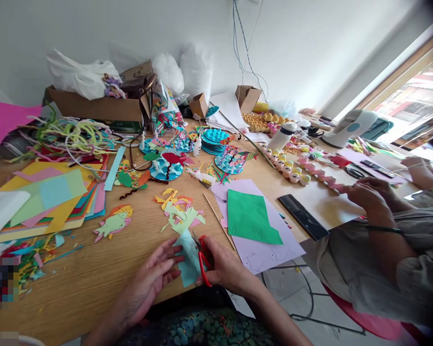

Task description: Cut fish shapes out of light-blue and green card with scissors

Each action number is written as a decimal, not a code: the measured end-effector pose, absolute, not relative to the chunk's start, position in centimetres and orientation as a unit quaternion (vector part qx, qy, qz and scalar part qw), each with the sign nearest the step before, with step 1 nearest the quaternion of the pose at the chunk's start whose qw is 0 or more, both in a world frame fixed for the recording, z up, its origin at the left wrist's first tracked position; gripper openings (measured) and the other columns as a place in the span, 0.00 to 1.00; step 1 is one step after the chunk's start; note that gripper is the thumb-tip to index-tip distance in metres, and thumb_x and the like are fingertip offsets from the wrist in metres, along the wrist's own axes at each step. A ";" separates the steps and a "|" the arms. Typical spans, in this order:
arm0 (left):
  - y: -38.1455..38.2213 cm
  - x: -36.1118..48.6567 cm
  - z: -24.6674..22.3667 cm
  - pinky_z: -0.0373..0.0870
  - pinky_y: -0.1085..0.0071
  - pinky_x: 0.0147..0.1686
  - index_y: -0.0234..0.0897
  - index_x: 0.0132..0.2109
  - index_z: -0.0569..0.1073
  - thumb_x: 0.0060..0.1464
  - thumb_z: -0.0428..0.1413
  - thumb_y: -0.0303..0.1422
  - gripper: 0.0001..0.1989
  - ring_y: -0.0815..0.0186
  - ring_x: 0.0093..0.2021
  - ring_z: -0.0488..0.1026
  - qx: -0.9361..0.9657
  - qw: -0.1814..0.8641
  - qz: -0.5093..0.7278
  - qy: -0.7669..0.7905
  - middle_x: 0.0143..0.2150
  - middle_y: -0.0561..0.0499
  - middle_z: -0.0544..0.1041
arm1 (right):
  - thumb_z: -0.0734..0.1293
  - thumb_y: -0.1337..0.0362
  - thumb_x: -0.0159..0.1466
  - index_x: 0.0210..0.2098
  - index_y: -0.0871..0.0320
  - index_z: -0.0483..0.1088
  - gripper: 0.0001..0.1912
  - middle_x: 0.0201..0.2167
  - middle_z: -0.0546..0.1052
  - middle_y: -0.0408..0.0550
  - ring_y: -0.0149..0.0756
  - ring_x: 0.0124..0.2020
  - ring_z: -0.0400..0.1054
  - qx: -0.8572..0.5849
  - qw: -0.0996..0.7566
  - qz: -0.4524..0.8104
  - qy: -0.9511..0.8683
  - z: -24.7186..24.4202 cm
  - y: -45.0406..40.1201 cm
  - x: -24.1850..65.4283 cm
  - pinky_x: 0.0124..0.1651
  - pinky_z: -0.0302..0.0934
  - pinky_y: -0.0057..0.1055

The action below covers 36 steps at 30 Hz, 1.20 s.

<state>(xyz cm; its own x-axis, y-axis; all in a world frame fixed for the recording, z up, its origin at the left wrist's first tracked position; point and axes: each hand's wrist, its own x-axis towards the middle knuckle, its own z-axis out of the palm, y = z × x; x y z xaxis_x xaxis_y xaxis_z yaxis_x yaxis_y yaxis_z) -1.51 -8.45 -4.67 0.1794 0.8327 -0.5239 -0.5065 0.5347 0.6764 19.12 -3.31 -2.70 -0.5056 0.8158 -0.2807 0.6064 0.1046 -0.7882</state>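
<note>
My right hand (227, 269) is closed around a pair of scissors with red handles (204, 269). The scissor blades point away from me, along the right side of a narrow light blue piece of paper (188, 269). Faint drawn lines show on this paper. At its left edge, the fingers of my left hand (159, 269) hold it loosely over the front of the table. Just beyond the paper lies a heap of green, yellow and pink paper scraps (182, 211). To the right, a green sheet (250, 216) rests on a lilac sheet (260, 262) with pencil outlines.
A thin wooden stick (219, 222) lies beside the lilac sheet. Paper fish (114, 222) and stacked coloured paper (94, 206) are to the left. Blue decorated plates (166, 167) stand farther back. On the right, a co-worker's hands (370, 194) handle a pink strip near a black phone (303, 216).
</note>
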 end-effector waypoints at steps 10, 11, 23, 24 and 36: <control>-8.6 -1.4 -4.6 0.67 0.63 0.48 0.43 0.52 0.75 0.49 0.63 0.33 0.21 0.55 0.55 0.69 0.182 0.747 0.449 0.456 0.57 0.45 0.73 | 0.67 0.68 0.53 0.32 0.56 0.59 0.11 0.27 0.62 0.38 0.30 0.29 0.55 -0.490 0.208 0.507 -0.678 -3.8 -3.1 19.1 0.32 0.51 0.27; -8.6 -1.3 -4.4 0.68 0.63 0.47 0.42 0.51 0.76 0.48 0.63 0.33 0.20 0.55 0.54 0.70 0.182 0.745 0.448 0.459 0.56 0.45 0.74 | 0.67 0.67 0.53 0.31 0.56 0.59 0.11 0.27 0.62 0.38 0.30 0.29 0.55 -0.482 0.228 0.518 -0.669 -3.9 -3.1 19.1 0.32 0.52 0.27; -6.2 -2.9 -2.8 0.71 0.71 0.37 0.42 0.42 0.77 0.47 0.63 0.46 0.17 0.63 0.42 0.73 0.216 0.593 0.618 0.468 0.41 0.51 0.79 | 0.74 0.58 0.48 0.29 0.56 0.60 0.19 0.23 0.61 0.38 0.28 0.24 0.54 -0.411 0.513 0.580 -0.482 0.5 -0.2 17.1 0.26 0.52 0.25; -5.8 -2.8 -2.5 0.71 0.70 0.37 0.42 0.43 0.77 0.48 0.62 0.47 0.19 0.61 0.44 0.73 0.245 0.604 0.611 0.449 0.43 0.49 0.79 | 0.73 0.58 0.48 0.30 0.56 0.61 0.18 0.23 0.62 0.38 0.28 0.24 0.55 -0.405 0.520 0.585 -0.473 0.8 0.2 16.5 0.26 0.52 0.25; -1.7 -2.4 0.7 0.73 0.59 0.45 0.35 0.42 0.80 0.38 0.68 0.36 0.20 0.51 0.44 0.78 0.297 0.598 0.587 0.457 0.38 0.45 0.84 | 0.72 0.57 0.50 0.32 0.56 0.61 0.18 0.23 0.62 0.36 0.28 0.24 0.56 -0.385 0.485 0.556 -0.554 1.2 2.5 13.2 0.25 0.54 0.24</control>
